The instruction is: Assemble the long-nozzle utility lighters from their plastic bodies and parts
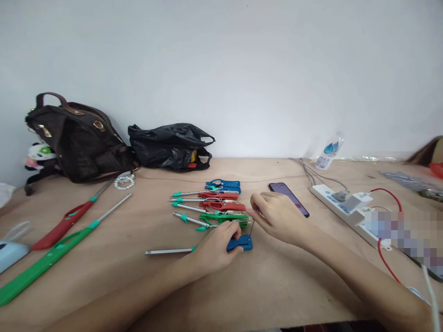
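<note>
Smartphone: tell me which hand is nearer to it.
Right. The right hand is just left of the smartphone; the left hand is farther left and nearer the camera, holding the blue lighter handle.

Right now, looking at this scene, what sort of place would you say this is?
Probably a small work area at a table: opened lighters in a row, a power strip, and a backpack against the wall.
</note>
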`<state>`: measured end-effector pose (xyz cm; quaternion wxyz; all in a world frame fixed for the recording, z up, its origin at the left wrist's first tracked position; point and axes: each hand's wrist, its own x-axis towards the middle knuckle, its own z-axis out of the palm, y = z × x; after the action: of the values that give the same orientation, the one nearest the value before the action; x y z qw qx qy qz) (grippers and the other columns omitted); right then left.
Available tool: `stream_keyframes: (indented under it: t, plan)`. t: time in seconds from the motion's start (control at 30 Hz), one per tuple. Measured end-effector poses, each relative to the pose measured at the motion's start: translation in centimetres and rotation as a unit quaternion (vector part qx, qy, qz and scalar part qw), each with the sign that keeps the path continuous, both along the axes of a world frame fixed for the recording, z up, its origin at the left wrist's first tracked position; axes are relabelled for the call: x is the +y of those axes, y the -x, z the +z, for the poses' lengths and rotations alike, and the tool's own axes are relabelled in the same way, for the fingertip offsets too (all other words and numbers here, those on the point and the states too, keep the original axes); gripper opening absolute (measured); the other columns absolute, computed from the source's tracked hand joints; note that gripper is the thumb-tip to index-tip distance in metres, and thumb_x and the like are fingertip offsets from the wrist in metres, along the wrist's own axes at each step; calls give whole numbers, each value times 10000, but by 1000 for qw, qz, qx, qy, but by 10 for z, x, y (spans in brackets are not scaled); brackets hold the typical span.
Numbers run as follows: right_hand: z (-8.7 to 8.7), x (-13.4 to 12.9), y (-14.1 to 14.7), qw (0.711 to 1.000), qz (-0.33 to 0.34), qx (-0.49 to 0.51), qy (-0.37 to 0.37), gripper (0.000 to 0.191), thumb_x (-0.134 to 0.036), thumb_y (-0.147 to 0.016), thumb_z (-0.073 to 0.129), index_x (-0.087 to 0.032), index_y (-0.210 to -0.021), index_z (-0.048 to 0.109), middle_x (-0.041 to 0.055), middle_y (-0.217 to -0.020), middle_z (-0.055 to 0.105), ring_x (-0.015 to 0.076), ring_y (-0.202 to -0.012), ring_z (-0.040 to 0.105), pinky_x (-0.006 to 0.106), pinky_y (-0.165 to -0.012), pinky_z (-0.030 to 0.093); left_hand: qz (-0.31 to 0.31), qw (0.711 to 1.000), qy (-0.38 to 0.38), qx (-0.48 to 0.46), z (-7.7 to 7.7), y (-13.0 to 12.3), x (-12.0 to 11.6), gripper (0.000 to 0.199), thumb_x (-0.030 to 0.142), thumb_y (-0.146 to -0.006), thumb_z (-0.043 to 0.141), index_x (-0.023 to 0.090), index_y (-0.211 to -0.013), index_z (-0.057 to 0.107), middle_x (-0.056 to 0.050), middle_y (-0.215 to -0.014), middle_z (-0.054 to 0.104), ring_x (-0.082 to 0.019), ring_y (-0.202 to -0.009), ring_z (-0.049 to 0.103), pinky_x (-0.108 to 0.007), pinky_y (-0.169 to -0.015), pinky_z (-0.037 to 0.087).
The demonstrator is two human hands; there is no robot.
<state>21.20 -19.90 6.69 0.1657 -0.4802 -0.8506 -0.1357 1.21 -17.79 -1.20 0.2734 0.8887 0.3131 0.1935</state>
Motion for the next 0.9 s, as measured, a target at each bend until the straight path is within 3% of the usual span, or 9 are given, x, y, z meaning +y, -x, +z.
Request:
stream_keyframes:
  t: [0.07,0.23,0.37,0.53,0.6,0.7,0.77,0.9]
  plan:
    - [12,-1,1,999,12,-48,15,149,-238,-910,495,-167,-783,520,74,-748,637,207,-714,579,274,-572,324,1,1000,3,5,0,0,0,168,180,-744,555,204,-801,399,-16,-885,540,-192,-821,495,-285,-697,377]
    - [28,-8,3,994,-3,-94,60,273,-358,-899,560,-173,-701,524,74,-662,622,198,-624,580,281,-550,327,-2,1000,8,-1,2,0,-1,169,167,-737,554,204,-800,402,-16,-892,545,-195,-837,502,-290,-714,381]
    - [31,-14,2,991,64,-67,96,50,-185,-867,579,-167,-866,532,60,-836,652,175,-697,589,259,-588,367,-3,1000,15,1,4,0,-1,173,188,-743,569,203,-788,402,-17,-888,547,-197,-833,503,-289,-700,381]
    - [26,-12,4,992,2,-109,64,202,-269,-868,606,-179,-712,517,59,-639,611,209,-581,576,290,-539,331,-2,1000,22,-9,4,0,-1,156,189,-749,569,200,-802,423,-20,-893,549,-196,-826,503,-295,-708,388]
    - [28,-12,3,993,18,-96,64,162,-269,-879,586,-171,-762,531,80,-726,635,223,-658,599,295,-574,362,0,1000,21,-12,3,0,-1,149,188,-756,567,199,-805,427,-20,-893,548,-193,-821,501,-295,-708,388]
    - [33,-14,1,987,97,-65,111,76,-157,-849,585,-166,-903,533,90,-942,644,199,-790,598,271,-635,401,0,1000,14,-9,2,0,-2,146,187,-764,564,198,-807,425,-15,-888,544,-186,-809,494,-288,-695,380]
    - [33,-12,1,985,98,-69,123,73,-119,-839,584,-169,-854,534,68,-871,647,179,-725,589,258,-606,389,0,1000,12,-8,2,0,-1,143,188,-765,564,198,-810,428,-13,-890,545,-184,-807,492,-285,-690,378]
    - [26,-7,1,992,25,-97,76,207,-307,-878,596,-165,-739,534,64,-671,613,202,-615,579,286,-564,368,-3,1000,15,-13,2,0,-1,144,188,-757,566,198,-810,433,-19,-897,552,-189,-818,497,-288,-700,382]
